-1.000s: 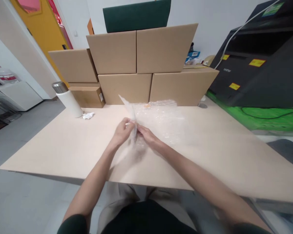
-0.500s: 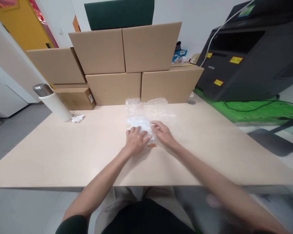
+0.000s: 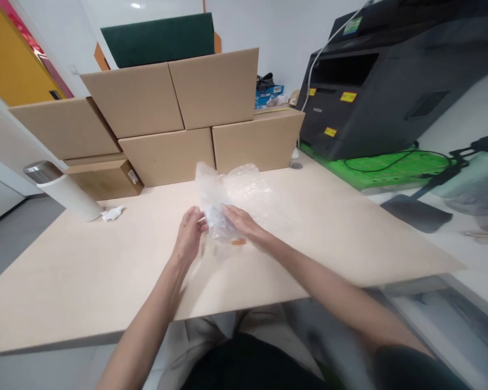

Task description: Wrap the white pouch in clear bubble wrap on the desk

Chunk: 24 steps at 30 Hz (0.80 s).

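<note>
Gripping a sheet of clear bubble wrap near the centre of the frame, the left hand pinches its left edge with curled fingers while the right hand lies on the wrap's right side, fingers closed over the plastic. A small orange piece shows at the wrap's lower edge, just below the right hand. The wrap rests on the pale counter, its far part lying loose toward the stacked cardboard boxes in the upper middle. A white flask stands at the left, a crumpled white scrap just beside it. A black printer fills the upper right.
</note>
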Each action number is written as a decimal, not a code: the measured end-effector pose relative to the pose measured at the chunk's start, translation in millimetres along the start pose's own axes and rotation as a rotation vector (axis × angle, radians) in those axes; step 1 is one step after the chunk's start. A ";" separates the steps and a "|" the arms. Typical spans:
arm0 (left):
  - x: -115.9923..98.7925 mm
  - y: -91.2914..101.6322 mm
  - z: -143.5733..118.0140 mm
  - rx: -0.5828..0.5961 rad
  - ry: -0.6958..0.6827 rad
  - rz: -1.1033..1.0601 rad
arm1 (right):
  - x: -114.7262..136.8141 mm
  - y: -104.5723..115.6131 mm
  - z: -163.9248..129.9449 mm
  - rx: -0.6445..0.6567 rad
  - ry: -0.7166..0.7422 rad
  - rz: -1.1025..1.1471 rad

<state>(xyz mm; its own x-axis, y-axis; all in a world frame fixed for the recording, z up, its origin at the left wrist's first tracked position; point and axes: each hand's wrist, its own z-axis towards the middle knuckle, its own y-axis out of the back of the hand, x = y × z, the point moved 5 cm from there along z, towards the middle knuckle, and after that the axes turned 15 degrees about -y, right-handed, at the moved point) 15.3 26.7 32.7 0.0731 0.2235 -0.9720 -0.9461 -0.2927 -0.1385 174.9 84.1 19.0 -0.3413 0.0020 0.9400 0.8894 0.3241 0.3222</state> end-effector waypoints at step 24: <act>44.6 -169.5 -17.9 0.868 -0.543 1.072 | -66.5 147.7 43.4 -0.444 -0.391 0.248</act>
<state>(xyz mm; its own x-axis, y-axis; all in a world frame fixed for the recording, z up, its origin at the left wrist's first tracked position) 184.5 69.7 9.4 -0.7041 0.6340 -0.3198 -0.3740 0.0518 0.9260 315.8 173.0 -0.8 -0.1207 0.3983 0.9093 0.9688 -0.1523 0.1953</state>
